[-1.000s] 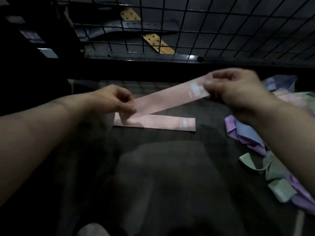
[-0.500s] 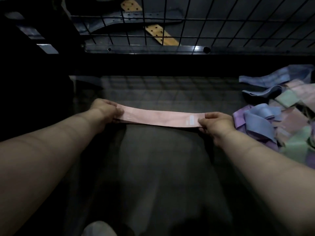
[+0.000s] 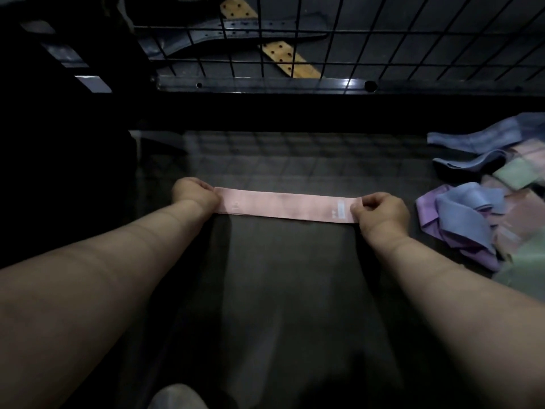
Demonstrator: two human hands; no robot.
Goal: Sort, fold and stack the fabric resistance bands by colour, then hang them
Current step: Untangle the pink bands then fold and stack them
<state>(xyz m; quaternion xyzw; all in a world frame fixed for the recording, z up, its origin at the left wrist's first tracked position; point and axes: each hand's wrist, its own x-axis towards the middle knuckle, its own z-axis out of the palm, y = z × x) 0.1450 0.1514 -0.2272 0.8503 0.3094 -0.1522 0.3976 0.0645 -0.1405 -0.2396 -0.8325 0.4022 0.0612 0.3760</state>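
Across the middle of the dark worktop point(image 3: 280, 290) lies a flat pink resistance band point(image 3: 283, 204), left hand point(image 3: 196, 193) pinching one end, right hand point(image 3: 380, 212) pinching the other. Messy pile of blue, purple and green bands point(image 3: 483, 211) sits off right.

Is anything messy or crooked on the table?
Yes, the heap of bands at the right edge: blue, purple, green and pink ones lie crumpled and twisted over each other, colours mixed. The pink band in the middle looks tidy, flat and straight, with the left hand and right hand pinching its ends.
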